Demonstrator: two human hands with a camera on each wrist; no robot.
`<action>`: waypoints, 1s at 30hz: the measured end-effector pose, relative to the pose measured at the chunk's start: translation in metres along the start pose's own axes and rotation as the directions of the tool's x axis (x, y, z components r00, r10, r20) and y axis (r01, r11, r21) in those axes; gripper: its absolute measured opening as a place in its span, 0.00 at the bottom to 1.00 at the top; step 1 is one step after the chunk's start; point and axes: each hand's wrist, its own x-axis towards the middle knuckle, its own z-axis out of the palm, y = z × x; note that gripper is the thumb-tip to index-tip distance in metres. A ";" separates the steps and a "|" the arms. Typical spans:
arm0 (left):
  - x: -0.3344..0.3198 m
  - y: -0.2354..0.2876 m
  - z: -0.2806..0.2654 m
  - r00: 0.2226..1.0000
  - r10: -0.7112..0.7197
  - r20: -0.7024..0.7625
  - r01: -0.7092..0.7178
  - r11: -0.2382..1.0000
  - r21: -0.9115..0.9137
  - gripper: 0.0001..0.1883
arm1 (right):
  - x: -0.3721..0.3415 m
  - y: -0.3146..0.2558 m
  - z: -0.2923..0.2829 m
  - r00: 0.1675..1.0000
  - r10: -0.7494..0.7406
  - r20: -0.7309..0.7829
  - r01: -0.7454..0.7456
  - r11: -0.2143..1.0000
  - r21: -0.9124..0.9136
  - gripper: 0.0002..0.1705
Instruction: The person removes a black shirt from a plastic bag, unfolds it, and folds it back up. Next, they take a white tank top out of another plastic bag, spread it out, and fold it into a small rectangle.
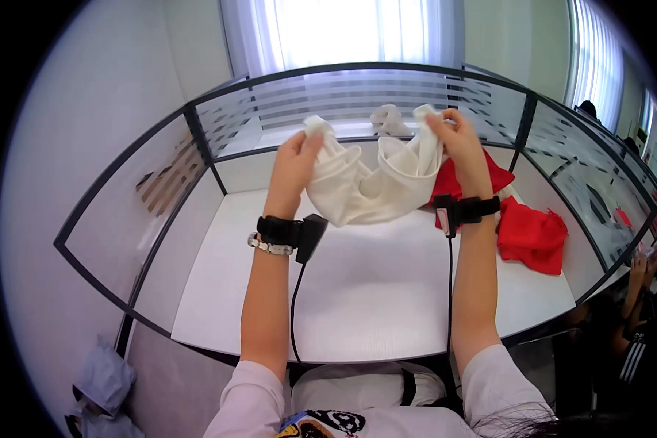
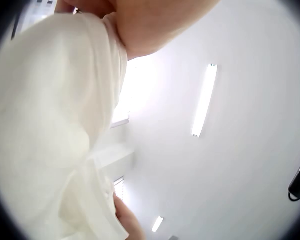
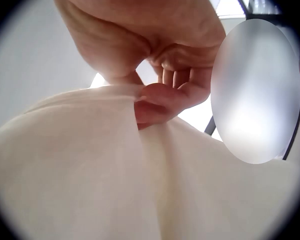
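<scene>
A soft, white cloth piece with folded edges [image 1: 369,193] hangs in the air over the far part of the white, flat-topped table [image 1: 372,292], sagging between two raised hands. The left hand [image 1: 295,162] has its grip closed on one upper corner, though its fingertips are mostly hidden. The right hand [image 1: 457,139] pinches the opposite corner in a narrow grip, thumb against forefinger. For holding the cloth up well, I'd judge it best to pinch both corners at equal height and draw them gently apart, so the slack middle straightens without slipping. On the right lie a crumpled red fabric piece [image 1: 533,237] and, partly behind the right forearm, another red cloth [image 1: 493,175]. A dark-framed, striped clear partition [image 1: 299,102] encloses the far side.
</scene>
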 end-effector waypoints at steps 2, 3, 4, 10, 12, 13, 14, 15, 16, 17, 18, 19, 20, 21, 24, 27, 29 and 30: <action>0.001 0.002 -0.014 0.997 0.017 -0.081 -0.020 0.999 -0.039 0.19 | 0.006 0.011 -0.011 0.983 0.018 -0.182 0.005 0.992 0.123 0.19; 0.001 0.004 -0.020 0.997 0.008 -0.076 -0.011 0.999 -0.034 0.19 | 0.006 0.015 -0.018 0.976 0.003 -0.218 0.024 0.993 0.118 0.20; 0.001 0.006 -0.025 0.993 0.033 -0.116 -0.042 0.996 -0.073 0.19 | 0.006 0.017 -0.025 0.967 -0.014 -0.256 0.044 0.993 0.113 0.21; -0.009 0.026 -0.020 0.992 0.018 -0.127 -0.055 0.954 -0.294 0.17 | 0.015 0.035 -0.046 0.945 -0.149 -0.292 0.021 0.917 -0.399 0.19; -0.006 0.023 -0.017 0.998 0.023 -0.051 -0.036 0.966 -0.256 0.17 | 0.011 0.027 -0.037 0.952 -0.256 -0.170 0.103 0.787 -0.609 0.20; -0.005 0.021 -0.016 0.998 0.057 -0.005 -0.057 0.984 -0.167 0.17 | 0.006 0.018 -0.029 0.972 -0.221 -0.076 0.140 0.811 -0.568 0.20; -0.008 0.024 -0.010 0.997 0.071 0.001 -0.071 0.993 -0.089 0.18 | 0.000 0.006 -0.018 0.982 -0.187 0.020 0.170 0.835 -0.524 0.20; -0.010 0.027 -0.005 0.995 0.089 0.034 -0.088 0.995 -0.043 0.18 | -0.007 -0.006 -0.009 0.983 -0.185 0.017 0.167 0.835 -0.525 0.20; -0.012 0.028 -0.001 0.992 0.105 0.068 -0.105 0.994 0.003 0.19 | -0.013 -0.016 0.000 0.952 -0.178 0.247 0.276 0.848 -0.452 0.20; -0.014 0.029 0.003 0.992 0.103 0.072 -0.103 0.995 0.002 0.19 | -0.019 -0.021 0.008 0.869 -0.178 0.463 0.365 0.860 -0.355 0.21; -0.016 0.031 0.005 0.992 0.083 0.095 -0.083 0.997 -0.004 0.20 | -0.025 -0.025 0.018 0.820 -0.087 0.566 0.341 0.869 -0.360 0.21; -0.017 0.032 0.008 0.991 0.063 0.117 -0.062 0.998 -0.009 0.20 | -0.034 -0.031 0.022 0.776 0.043 0.629 0.283 0.867 -0.410 0.24; -0.018 0.033 0.010 0.991 0.062 0.121 -0.061 0.998 -0.008 0.20 | -0.042 -0.042 0.029 0.715 0.173 0.677 0.230 0.856 -0.462 0.27; -0.018 0.033 0.011 0.989 0.081 0.124 -0.080 0.997 -0.014 0.20 | -0.043 -0.044 0.039 0.672 0.241 0.700 0.243 0.821 -0.517 0.29; -0.019 0.035 0.012 0.988 0.093 0.119 -0.093 0.996 -0.007 0.20 | -0.046 -0.038 0.059 0.628 0.255 0.736 0.322 0.776 -0.543 0.32; -0.019 0.034 0.010 0.989 0.094 0.111 -0.096 0.995 0.011 0.21 | -0.051 -0.047 0.078 0.549 0.407 0.731 0.349 0.683 -0.642 0.30; -0.017 0.033 0.008 0.994 0.076 0.073 -0.079 0.996 0.032 0.21 | -0.055 -0.038 0.084 0.571 0.405 0.715 0.364 0.656 -0.662 0.29; -0.017 0.032 0.008 0.995 0.075 0.071 -0.077 0.997 0.031 0.21 | -0.057 -0.030 0.086 0.594 0.401 0.697 0.378 0.626 -0.682 0.27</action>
